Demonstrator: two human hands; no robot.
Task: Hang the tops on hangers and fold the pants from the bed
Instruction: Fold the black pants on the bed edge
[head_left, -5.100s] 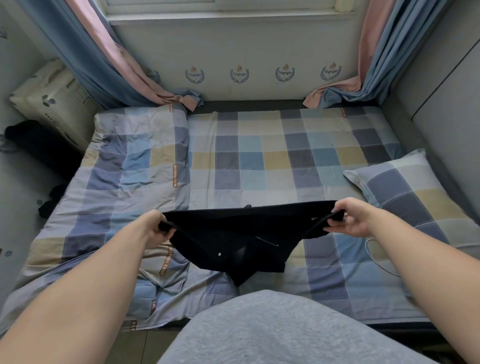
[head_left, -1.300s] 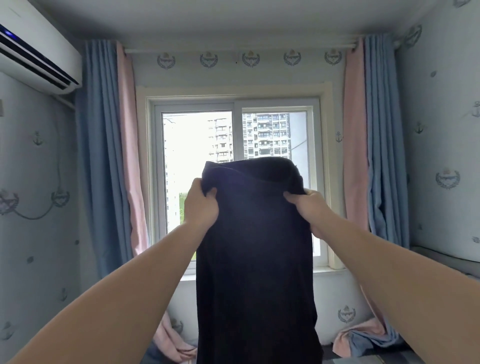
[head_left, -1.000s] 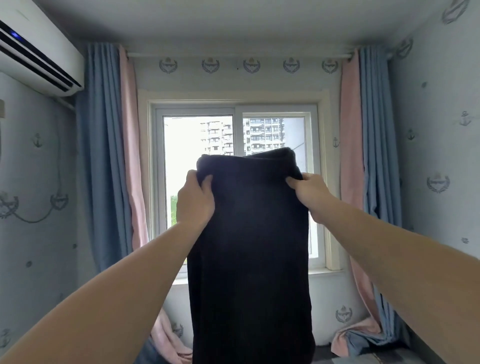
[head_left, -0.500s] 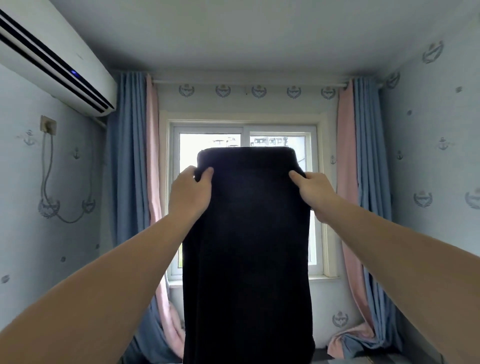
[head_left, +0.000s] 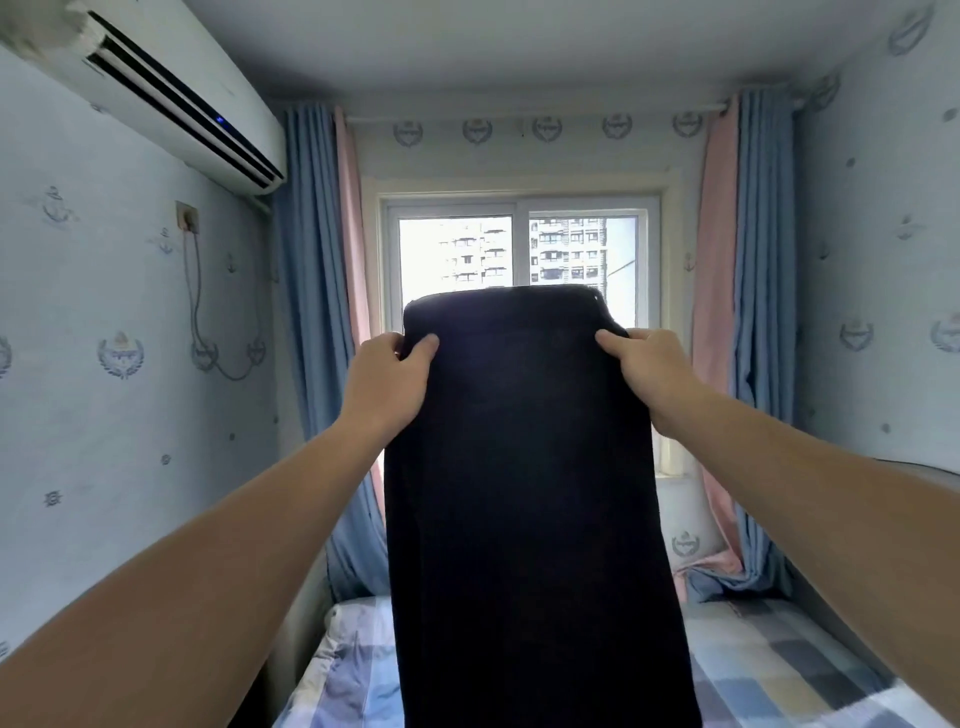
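A pair of black pants (head_left: 524, 493) hangs straight down in front of me, waistband at the top, covering the lower half of the window. My left hand (head_left: 387, 384) grips the left side just below the waistband. My right hand (head_left: 649, 376) grips the right side at the same height. Both arms are stretched forward. The lower ends of the pants run out of the frame at the bottom.
The bed with its checked blue, grey and yellow cover (head_left: 769, 670) lies below the pants. Behind them is the window (head_left: 519, 249) with blue and pink curtains (head_left: 311, 332) on both sides. An air conditioner (head_left: 176, 98) hangs on the left wall.
The pants went from lying on the bed to hanging held up by both hands. In the last second my view has tilted down a little, so the bed shows again.
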